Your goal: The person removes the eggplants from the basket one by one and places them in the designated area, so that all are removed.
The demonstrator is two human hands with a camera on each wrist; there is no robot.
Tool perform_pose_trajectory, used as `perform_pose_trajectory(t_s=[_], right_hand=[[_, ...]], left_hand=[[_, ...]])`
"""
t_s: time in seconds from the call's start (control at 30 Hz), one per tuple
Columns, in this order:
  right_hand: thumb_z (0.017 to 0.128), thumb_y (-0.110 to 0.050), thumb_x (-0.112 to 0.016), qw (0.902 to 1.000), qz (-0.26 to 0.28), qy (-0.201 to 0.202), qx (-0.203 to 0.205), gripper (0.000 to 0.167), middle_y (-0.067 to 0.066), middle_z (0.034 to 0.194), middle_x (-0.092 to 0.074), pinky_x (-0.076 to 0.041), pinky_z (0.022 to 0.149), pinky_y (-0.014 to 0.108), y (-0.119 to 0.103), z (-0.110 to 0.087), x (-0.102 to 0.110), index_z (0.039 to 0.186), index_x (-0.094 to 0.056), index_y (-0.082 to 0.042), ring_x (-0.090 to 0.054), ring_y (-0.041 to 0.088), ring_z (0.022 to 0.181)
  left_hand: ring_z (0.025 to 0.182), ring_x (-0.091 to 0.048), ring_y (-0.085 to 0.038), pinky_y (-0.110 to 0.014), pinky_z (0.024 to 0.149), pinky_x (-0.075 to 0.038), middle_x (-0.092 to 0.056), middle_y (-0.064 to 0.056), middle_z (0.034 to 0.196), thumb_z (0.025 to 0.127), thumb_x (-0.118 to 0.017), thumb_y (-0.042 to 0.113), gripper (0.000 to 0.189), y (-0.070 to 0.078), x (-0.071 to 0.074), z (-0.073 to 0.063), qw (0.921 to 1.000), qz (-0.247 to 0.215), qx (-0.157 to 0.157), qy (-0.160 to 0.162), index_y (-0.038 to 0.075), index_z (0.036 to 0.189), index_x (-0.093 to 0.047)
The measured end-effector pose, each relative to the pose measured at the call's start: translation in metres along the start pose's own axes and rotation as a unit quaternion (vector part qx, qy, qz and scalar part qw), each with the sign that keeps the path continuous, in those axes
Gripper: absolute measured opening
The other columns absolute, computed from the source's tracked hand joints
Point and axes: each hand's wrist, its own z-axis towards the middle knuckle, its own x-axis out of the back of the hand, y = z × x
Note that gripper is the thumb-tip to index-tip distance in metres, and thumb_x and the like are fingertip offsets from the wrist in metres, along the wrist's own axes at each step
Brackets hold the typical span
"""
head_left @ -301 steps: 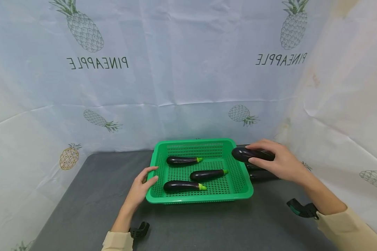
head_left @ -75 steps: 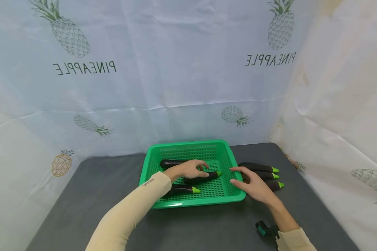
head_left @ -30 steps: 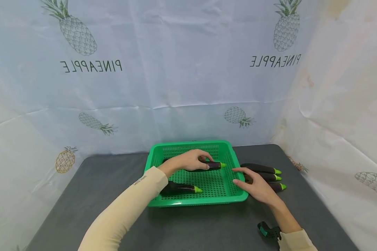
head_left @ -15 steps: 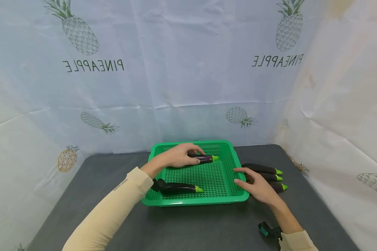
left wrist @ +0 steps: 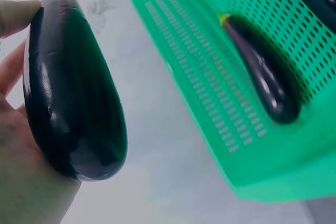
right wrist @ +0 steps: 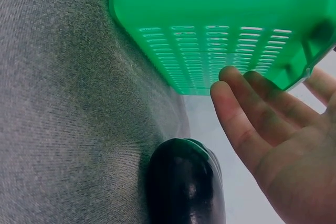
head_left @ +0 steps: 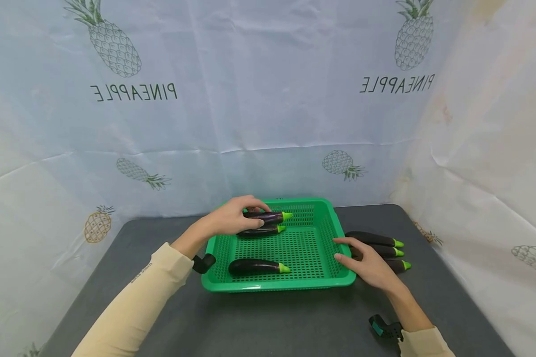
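My left hand (head_left: 234,216) pinches a dark purple eggplant (head_left: 272,217) with a green stem end, raised at the back left of the green plastic basket (head_left: 277,286). The left wrist view shows the held eggplant (left wrist: 76,93) large, its rounded end toward the camera. Inside the basket, another eggplant (head_left: 261,231) lies just in front of it, and one more eggplant (head_left: 253,267) is near the front wall. My right hand (head_left: 368,265) rests at the basket's right rim; in the right wrist view its fingers (right wrist: 252,124) are extended, loosely bent, against the outer wall.
Outside the basket on the right, several eggplants (head_left: 372,239) lie side by side, partly hidden behind my right hand. Under everything is a dark grey tabletop (head_left: 295,322). A pale pineapple-print cloth (head_left: 259,114) hangs close behind and at both sides.
Over the last second the left hand has moved the eggplant from the basket's middle toward the back left. Ten seconds ago, the right hand held an eggplant, and the left was at the left rim.
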Motion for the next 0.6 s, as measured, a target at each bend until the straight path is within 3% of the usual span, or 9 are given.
perform_pose_trajectory(t_s=[0.2, 0.4, 0.6], right_hand=[[0.103, -0.031, -0.063, 1.0000, 0.003, -0.001, -0.005, 0.048, 0.014, 0.148, -0.051, -0.056, 0.086, 0.039, -0.001, -0.001, 0.001, 0.147, -0.053, -0.014, -0.063, 0.030, 0.118], [0.103, -0.032, -0.064, 0.9999, 0.007, 0.000, -0.012, 0.049, 0.013, 0.148, -0.051, -0.056, 0.084, 0.036, 0.000, -0.001, 0.001, 0.147, -0.052, -0.015, -0.066, 0.021, 0.112], [0.103, -0.030, -0.064, 1.0000, 0.006, -0.001, -0.004, 0.049, 0.016, 0.148, -0.051, -0.056, 0.083, 0.036, 0.000, 0.000, 0.000, 0.147, -0.052, -0.012, -0.065, 0.025, 0.112]], left_hand=[[0.105, -0.052, -0.023, -0.044, 0.085, -0.047, -0.058, -0.004, 0.120, 0.100, -0.065, 0.023, 0.033, -0.015, 0.010, -0.015, 0.9997, -0.015, 0.004, 0.019, 0.016, 0.132, -0.066], [0.102, -0.053, -0.026, -0.043, 0.078, -0.048, -0.057, -0.006, 0.120, 0.100, -0.066, 0.022, 0.032, -0.030, 0.020, -0.029, 0.9981, -0.033, 0.029, 0.043, 0.018, 0.132, -0.066], [0.094, -0.055, -0.028, -0.041, 0.072, -0.050, -0.058, -0.010, 0.116, 0.099, -0.066, 0.019, 0.032, -0.046, 0.030, -0.043, 0.9970, -0.028, 0.036, 0.063, 0.013, 0.131, -0.066]])
